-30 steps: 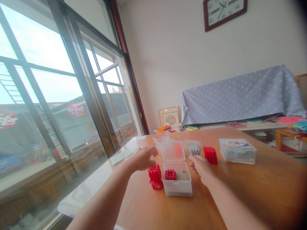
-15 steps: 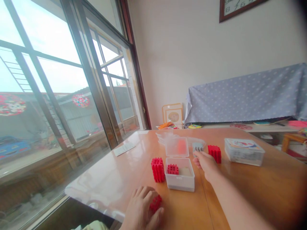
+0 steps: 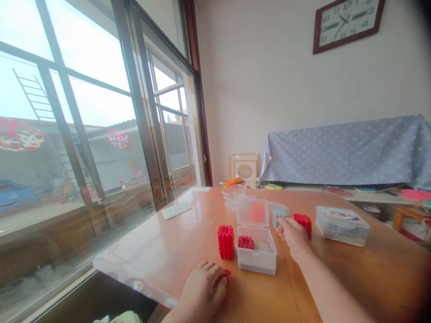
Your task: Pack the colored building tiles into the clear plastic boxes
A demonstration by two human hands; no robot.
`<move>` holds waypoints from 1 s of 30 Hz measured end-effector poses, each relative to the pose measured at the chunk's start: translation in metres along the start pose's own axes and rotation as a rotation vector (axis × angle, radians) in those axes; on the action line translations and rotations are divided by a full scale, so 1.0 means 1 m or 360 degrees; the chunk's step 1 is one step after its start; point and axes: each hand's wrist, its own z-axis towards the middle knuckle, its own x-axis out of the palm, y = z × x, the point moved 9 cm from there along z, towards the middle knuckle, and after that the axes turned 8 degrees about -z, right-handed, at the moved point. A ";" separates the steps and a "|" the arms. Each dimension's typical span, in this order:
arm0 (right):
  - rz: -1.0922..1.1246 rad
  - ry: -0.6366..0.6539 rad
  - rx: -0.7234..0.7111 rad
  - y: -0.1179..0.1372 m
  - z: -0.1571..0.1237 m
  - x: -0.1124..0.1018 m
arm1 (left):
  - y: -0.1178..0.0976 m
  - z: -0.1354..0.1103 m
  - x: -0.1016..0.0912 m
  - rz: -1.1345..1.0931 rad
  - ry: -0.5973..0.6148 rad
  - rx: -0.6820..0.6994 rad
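Observation:
My left hand (image 3: 205, 287) is closed around a red plastic building block (image 3: 227, 272) near the front of the table. Only a small bit of that block shows past the fingers. My right hand (image 3: 293, 234) reaches forward, its fingers pinching the near side of a grey notched block (image 3: 279, 217). Between the hands stands an open clear plastic box (image 3: 256, 262), its lid (image 3: 252, 212) tipped back. Inside it on the left lies a red block (image 3: 245, 242). A stack of red notched blocks (image 3: 225, 242) stands left of the box. Another red stack (image 3: 303, 225) is just beyond my right hand.
A closed clear box with a printed lid (image 3: 342, 224) sits at the right. Clear plastic containers (image 3: 232, 197) are behind the open box. A paper sheet (image 3: 177, 210) lies at the left, near the window. A cloth-covered shelf (image 3: 340, 154) is beyond the table.
The view has tilted up, showing more of the clock. My left fingers have curled further over the red block, hiding most of it. My right hand stays at the grey block.

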 end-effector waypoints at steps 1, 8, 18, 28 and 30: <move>-0.0008 -0.0062 -0.0077 0.007 -0.001 -0.005 | 0.002 0.000 -0.002 -0.0048 -0.0030 -0.0026; -0.0299 -0.0381 -0.0930 0.104 -0.066 -0.026 | 0.028 0.000 -0.005 -0.0641 -0.0304 -0.0215; -0.1240 0.0653 -0.1410 0.149 -0.234 0.077 | 0.008 -0.001 0.004 -0.1404 -0.0045 0.0029; -0.0693 0.0638 -0.0649 0.066 -0.219 0.065 | -0.008 0.003 0.010 -0.1792 0.0084 0.0065; -0.0407 0.0587 -0.0446 0.055 -0.214 0.062 | -0.009 0.005 0.015 -0.1908 0.0119 0.0075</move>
